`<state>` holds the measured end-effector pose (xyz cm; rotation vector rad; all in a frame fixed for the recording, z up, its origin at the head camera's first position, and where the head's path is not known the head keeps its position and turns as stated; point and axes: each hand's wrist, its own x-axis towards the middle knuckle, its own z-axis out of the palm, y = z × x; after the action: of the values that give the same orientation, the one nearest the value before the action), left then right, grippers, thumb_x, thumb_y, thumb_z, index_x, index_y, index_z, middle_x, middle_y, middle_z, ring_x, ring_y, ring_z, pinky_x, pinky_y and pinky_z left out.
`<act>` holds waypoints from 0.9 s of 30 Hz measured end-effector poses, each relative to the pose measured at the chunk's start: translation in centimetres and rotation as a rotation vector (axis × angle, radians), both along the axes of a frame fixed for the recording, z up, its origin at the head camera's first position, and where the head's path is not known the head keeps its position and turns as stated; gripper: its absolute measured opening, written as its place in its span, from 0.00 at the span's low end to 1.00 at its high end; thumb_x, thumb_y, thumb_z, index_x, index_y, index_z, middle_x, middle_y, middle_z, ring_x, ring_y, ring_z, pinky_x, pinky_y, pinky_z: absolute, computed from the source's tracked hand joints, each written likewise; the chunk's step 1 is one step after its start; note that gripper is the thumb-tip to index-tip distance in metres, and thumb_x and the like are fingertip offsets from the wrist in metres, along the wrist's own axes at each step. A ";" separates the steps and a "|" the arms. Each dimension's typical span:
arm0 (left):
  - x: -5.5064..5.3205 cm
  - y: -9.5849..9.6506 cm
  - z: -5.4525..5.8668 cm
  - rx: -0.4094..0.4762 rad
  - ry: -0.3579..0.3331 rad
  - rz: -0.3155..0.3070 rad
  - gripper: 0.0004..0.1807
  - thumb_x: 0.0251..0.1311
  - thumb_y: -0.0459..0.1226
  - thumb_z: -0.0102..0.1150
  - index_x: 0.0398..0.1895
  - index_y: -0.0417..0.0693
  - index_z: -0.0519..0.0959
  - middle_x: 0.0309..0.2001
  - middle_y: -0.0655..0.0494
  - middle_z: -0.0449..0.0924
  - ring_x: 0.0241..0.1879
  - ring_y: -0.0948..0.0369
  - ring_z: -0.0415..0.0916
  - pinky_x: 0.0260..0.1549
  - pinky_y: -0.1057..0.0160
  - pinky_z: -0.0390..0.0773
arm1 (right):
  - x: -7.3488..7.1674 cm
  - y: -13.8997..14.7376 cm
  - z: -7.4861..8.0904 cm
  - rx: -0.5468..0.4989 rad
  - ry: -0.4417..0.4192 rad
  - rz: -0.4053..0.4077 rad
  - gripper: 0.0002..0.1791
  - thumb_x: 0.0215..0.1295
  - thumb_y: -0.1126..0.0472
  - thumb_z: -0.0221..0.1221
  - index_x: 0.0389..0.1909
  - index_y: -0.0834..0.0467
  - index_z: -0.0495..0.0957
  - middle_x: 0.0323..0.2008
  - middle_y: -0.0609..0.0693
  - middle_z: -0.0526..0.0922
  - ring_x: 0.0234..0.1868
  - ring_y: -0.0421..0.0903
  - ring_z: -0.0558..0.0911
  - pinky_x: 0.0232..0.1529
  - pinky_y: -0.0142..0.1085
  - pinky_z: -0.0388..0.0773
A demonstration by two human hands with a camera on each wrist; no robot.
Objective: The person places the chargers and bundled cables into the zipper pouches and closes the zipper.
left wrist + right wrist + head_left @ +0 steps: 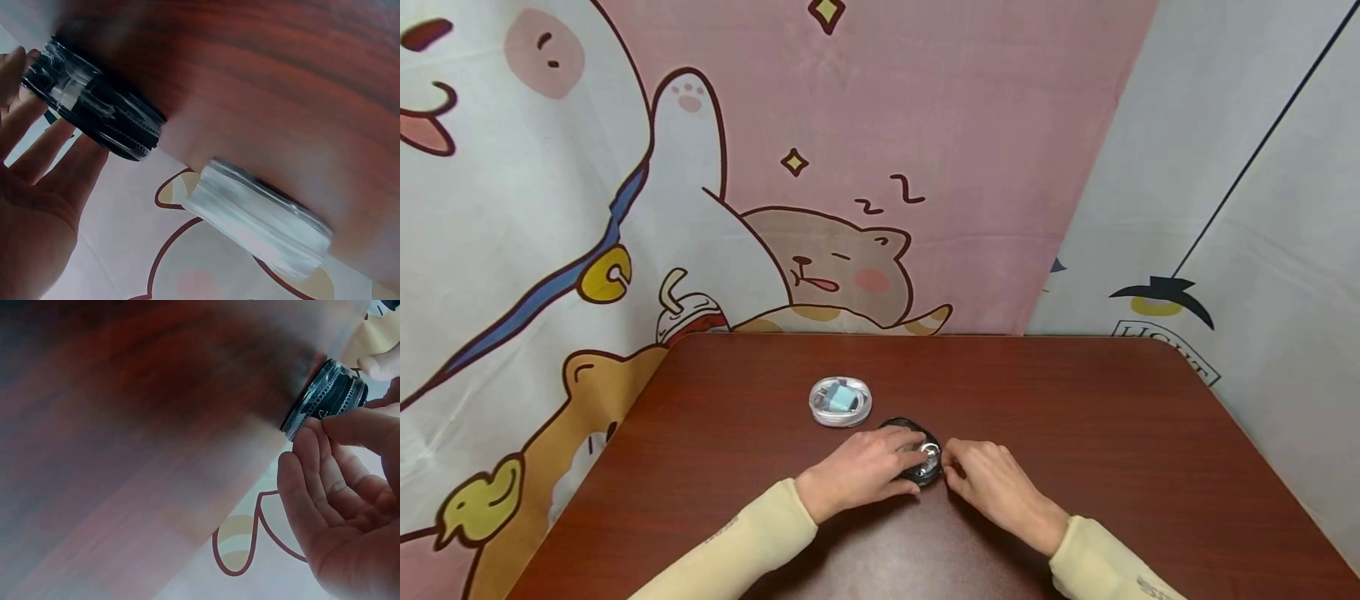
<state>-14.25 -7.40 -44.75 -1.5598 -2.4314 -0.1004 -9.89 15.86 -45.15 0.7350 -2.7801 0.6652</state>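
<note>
A small black zippered case [932, 468] with a clear top lies on the table, and something silvery shows through that top. Across it rests my left hand [874, 467], fingers spread over the top and thumb at the near side. The zipper teeth [134, 122] run around the case's side in the left wrist view. At the case's right edge, my right hand [996, 487] pinches the zipper pull between thumb and forefinger; the fingertips mostly hide the pull. In the right wrist view the other fingers [306, 456] are bent in beside the case's side wall [328, 394].
A clear round pouch [817, 414] holding a pale blue plug [842, 398] and a coiled white cable lies behind and left of the case. The brown wooden table [1075, 400] ends at a cartoon-printed cloth [970, 167] at the back.
</note>
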 end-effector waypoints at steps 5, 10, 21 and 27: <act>0.1 0.1 -0.1 -0.024 0.054 -0.010 0.17 0.65 0.49 0.70 0.55 0.59 0.87 0.60 0.53 0.82 0.59 0.57 0.80 0.52 0.59 0.83 | -0.1 -0.1 -0.1 0.023 -0.011 -0.028 0.10 0.58 0.67 0.72 0.28 0.51 0.80 0.23 0.38 0.80 0.21 0.31 0.68 0.21 0.30 0.69; -0.1 -0.4 -0.1 -0.045 0.053 -0.048 0.14 0.65 0.47 0.70 0.52 0.60 0.88 0.61 0.55 0.82 0.61 0.56 0.79 0.50 0.58 0.84 | 0.0 0.1 -0.1 0.026 -0.018 -0.025 0.12 0.57 0.66 0.71 0.25 0.49 0.78 0.20 0.36 0.75 0.19 0.31 0.66 0.19 0.29 0.66; -0.3 -1.2 0.4 -0.067 -0.033 -0.105 0.14 0.65 0.43 0.69 0.53 0.59 0.89 0.63 0.57 0.81 0.65 0.58 0.77 0.57 0.61 0.79 | 0.1 0.4 -0.2 0.057 0.056 -0.027 0.11 0.55 0.64 0.73 0.26 0.50 0.79 0.22 0.38 0.80 0.20 0.32 0.70 0.18 0.31 0.70; -0.6 -1.7 0.5 -0.067 -0.081 -0.163 0.13 0.66 0.42 0.69 0.52 0.56 0.90 0.65 0.57 0.80 0.66 0.60 0.75 0.62 0.64 0.75 | -0.3 0.4 -0.3 0.065 0.063 -0.030 0.12 0.56 0.64 0.73 0.26 0.49 0.78 0.22 0.39 0.79 0.20 0.32 0.71 0.19 0.31 0.70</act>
<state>-14.85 -9.14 -44.21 -1.8158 -2.3871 -0.1143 -10.21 16.29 -45.41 0.7129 -2.7607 0.5383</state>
